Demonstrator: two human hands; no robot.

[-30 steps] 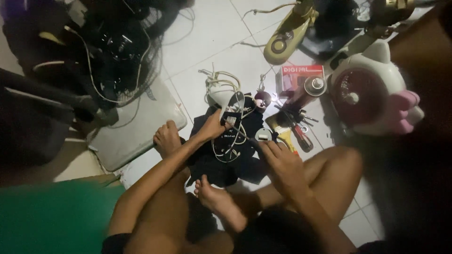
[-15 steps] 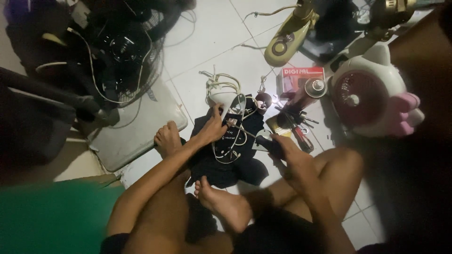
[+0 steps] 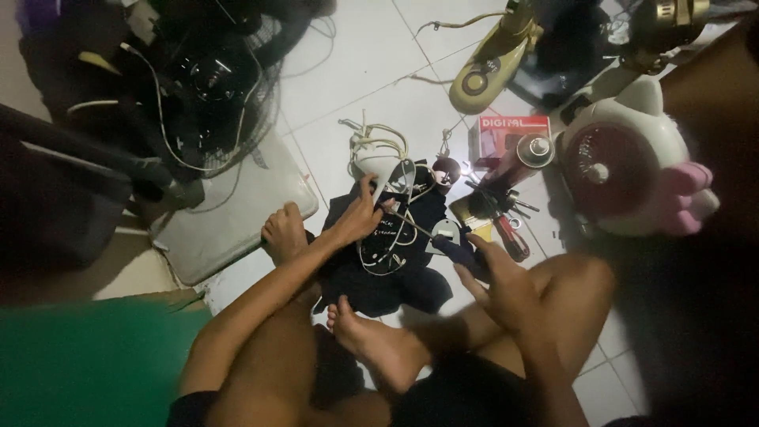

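Both busy over black cloth at centre: left hand pinching white cord; right hand, four o'clock, fingers spread around dark-handled screwdriver.

Bare tile above the white cable bundle, crowded right by red box, scattered tools, fan grille blocking left.

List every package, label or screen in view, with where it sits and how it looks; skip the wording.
Small box: on the white tiled floor, beyond the right hand, left of the white and pink cat-shaped fan; rectangular, red band on top, paler below.
No screens or signs visible.
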